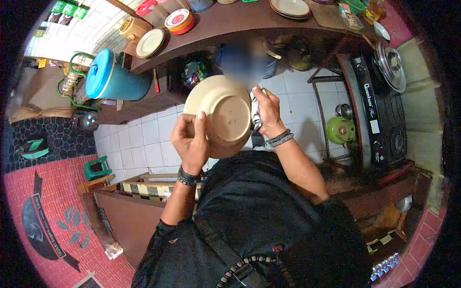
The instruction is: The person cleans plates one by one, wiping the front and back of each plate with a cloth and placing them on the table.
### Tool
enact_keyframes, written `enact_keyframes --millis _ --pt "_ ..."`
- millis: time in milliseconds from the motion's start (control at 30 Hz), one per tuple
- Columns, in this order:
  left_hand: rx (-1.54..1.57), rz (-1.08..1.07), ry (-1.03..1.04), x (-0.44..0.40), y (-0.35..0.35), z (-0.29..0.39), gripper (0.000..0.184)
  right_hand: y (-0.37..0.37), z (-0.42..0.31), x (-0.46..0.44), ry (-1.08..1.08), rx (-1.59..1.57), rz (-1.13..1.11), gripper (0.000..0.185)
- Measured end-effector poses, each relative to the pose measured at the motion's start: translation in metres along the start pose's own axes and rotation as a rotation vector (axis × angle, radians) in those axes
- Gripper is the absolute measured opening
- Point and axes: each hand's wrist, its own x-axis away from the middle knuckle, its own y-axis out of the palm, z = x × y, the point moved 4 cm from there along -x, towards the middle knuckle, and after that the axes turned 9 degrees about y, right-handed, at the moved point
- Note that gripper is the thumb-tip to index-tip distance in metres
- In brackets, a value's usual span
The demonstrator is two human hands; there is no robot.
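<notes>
A cream plate (230,117) is held up in front of my chest, its underside with the round foot ring facing me. My left hand (190,142) grips its left edge, the thumb lying on the underside and the other fingers partly hidden. At the plate's right rim, my right hand (269,109) is closed on a black-and-white cloth (255,114), which touches the rim. The far face of the plate is out of sight.
A brown counter (230,21) curves ahead, bearing stacked plates (290,7) and an orange-rimmed container (179,22). To the left stands a blue cooler (115,77). On the right are a gas stove (384,115) and a green gas cylinder (340,129).
</notes>
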Motion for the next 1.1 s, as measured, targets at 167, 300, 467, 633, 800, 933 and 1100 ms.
enact_keyframes --millis 167,300,467,633,800,933,1100 --pt "0.084 -0.221 -0.203 -0.017 0.000 -0.014 0.028 0.003 -0.027 0.008 -0.034 0.294 -0.069 0.030" --pt "0.074 -0.153 -0.090 -0.013 0.003 -0.008 0.028 0.006 -0.025 0.003 -0.137 0.239 -0.146 0.032" --pt "0.055 -0.091 -0.021 0.002 0.009 -0.006 0.028 0.032 -0.054 0.021 -0.639 0.567 -0.038 0.030" --pt "0.032 -0.073 0.066 0.004 0.010 -0.004 0.028 0.086 -0.073 0.091 -1.266 0.900 -0.197 0.033" --pt "0.051 0.073 -0.003 0.008 0.004 -0.008 0.028 0.064 -0.071 0.048 -0.940 0.760 -0.060 0.034" --pt "0.114 0.191 -0.099 0.000 0.004 -0.025 0.028 0.076 -0.061 0.085 -1.100 0.892 -0.123 0.042" --pt "0.241 0.206 -0.119 -0.011 -0.005 -0.030 0.031 0.054 -0.046 0.094 -1.160 0.967 -0.209 0.047"
